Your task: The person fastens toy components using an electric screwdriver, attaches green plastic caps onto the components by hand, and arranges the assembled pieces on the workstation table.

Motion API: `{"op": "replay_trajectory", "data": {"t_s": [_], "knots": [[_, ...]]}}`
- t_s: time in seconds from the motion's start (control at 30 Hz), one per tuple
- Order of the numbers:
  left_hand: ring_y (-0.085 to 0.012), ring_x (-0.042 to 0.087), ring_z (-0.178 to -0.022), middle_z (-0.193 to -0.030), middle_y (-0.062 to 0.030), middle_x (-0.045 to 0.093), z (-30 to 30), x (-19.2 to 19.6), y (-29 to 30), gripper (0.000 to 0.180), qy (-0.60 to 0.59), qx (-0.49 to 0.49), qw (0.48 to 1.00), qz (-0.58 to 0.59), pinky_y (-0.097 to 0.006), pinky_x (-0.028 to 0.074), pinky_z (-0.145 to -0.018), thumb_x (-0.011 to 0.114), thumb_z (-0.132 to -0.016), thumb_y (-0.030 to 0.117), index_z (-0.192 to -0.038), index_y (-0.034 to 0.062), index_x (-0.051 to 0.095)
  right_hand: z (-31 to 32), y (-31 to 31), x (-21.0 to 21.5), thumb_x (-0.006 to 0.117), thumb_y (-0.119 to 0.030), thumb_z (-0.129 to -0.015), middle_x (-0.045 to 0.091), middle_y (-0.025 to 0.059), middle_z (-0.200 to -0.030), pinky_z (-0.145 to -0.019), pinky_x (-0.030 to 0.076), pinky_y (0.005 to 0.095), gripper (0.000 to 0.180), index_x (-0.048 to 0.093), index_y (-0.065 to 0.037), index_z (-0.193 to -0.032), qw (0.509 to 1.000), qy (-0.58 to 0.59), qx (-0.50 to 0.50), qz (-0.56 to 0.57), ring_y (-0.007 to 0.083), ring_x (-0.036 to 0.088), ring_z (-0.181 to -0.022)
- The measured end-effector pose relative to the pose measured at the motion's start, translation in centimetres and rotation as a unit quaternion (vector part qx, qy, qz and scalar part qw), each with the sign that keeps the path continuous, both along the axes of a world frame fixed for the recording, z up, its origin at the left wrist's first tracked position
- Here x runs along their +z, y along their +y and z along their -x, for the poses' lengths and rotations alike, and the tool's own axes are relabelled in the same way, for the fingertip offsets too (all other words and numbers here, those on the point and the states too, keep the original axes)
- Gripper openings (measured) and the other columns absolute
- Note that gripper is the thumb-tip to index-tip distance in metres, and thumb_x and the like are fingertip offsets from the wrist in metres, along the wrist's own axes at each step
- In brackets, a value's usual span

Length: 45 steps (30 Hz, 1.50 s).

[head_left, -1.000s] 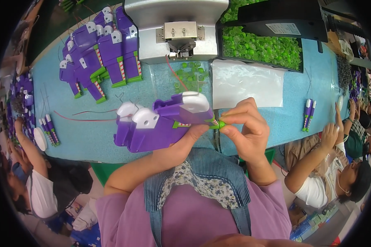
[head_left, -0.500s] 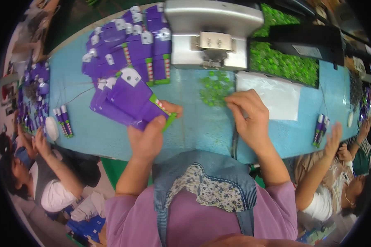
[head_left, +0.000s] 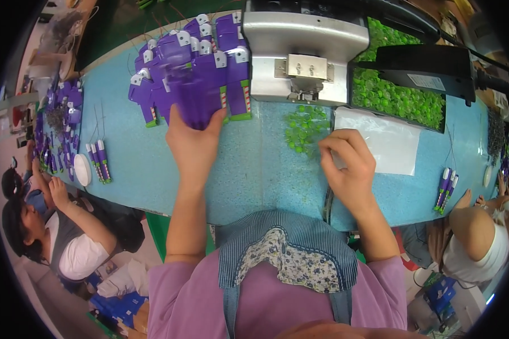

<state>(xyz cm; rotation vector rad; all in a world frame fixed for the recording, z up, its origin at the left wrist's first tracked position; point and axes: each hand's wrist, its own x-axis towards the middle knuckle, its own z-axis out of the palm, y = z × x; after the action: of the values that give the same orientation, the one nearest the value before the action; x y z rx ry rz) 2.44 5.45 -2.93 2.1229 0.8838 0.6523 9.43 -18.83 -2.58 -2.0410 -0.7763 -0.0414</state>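
Blue mottled worktop [head_left: 237,175], seen from above. Blurred purple plastic pieces [head_left: 195,101], grasped by the left hand [head_left: 191,138], overlie a heap of flat purple-and-white plastic parts [head_left: 234,76]; a level, gentle hold should avoid knocking it. Four o'clock: right hand [head_left: 350,164], fingers curled, contents indeterminable, beside small translucent green pieces [head_left: 302,127].
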Motion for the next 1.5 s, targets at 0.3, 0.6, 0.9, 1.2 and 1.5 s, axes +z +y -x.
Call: {"op": "replay_trajectory", "data": {"t_s": [0.3,0.6,0.9,1.2,1.5], "knots": [[-0.0194,0.064,-0.09,-0.1,-0.0102,0.063,3.7,2.5,-7.2,0.038,-0.218,-0.139,0.813,0.522,-0.032,0.054,-0.078,0.069,-0.08,-0.005,-0.114,-0.0013,0.054,2.0,-2.1,2.6,0.064,0.009,-0.08,0.064,0.0153,-0.097,-0.075,0.057,0.0289,0.018,0.066,0.005,-0.097,0.928,0.304,0.063,-0.205,0.022,0.066,-0.089],[-0.0132,0.061,-0.094,-0.104,-0.0047,0.062,3.4,2.4,-10.2,0.034,-0.085,-0.212,0.747,0.625,-0.026,0.05,-0.08,0.069,-0.083,0.0,-0.115,0.0009,0.057,3.9,-1.6,3.2,0.074,0.003,-0.072,0.069,0.0147,-0.091,-0.065,0.052,0.0329,0.025,0.065,0.003,-0.096,0.988,0.06,0.051,-0.135,0.0274,0.066,-0.075],[-0.0142,0.061,-0.091,-0.102,-0.007,0.063,3.0,2.2,-10.7,0.034,-0.091,-0.198,0.727,0.651,-0.027,0.052,-0.076,0.067,-0.085,0.001,-0.117,-0.0005,0.055,2.5,-3.5,3.0,0.076,0.001,-0.07,0.067,0.0142,-0.09,-0.065,0.05,0.0334,0.026,0.065,0.002,-0.094,0.992,0.075,0.038,-0.091,0.027,0.063,-0.076],[-0.0115,0.057,-0.093,-0.105,-0.0053,0.061,3.4,1.3,-10.4,0.032,-0.119,-0.225,0.733,0.631,-0.027,0.046,-0.08,0.066,-0.087,0.009,-0.116,-0.0009,0.056,-1.2,-6.9,-1.1,0.072,-0.006,-0.071,0.061,0.0039,-0.092,-0.075,0.035,0.0369,0.017,0.065,-0.005,-0.087,0.951,-0.139,-0.183,0.206,0.0239,0.052,-0.085],[-0.0109,0.058,-0.085,-0.097,-0.0024,0.062,3.4,1.3,-11.0,0.028,-0.114,-0.205,0.836,0.496,-0.026,0.047,-0.073,0.07,-0.083,0.005,-0.109,0.0004,0.06,-0.5,-6.0,0.1,0.073,-0.004,-0.071,0.062,0.0057,-0.093,-0.076,0.039,0.0338,0.017,0.066,-0.004,-0.088,0.978,-0.104,-0.155,0.098,0.0228,0.053,-0.085]]}}
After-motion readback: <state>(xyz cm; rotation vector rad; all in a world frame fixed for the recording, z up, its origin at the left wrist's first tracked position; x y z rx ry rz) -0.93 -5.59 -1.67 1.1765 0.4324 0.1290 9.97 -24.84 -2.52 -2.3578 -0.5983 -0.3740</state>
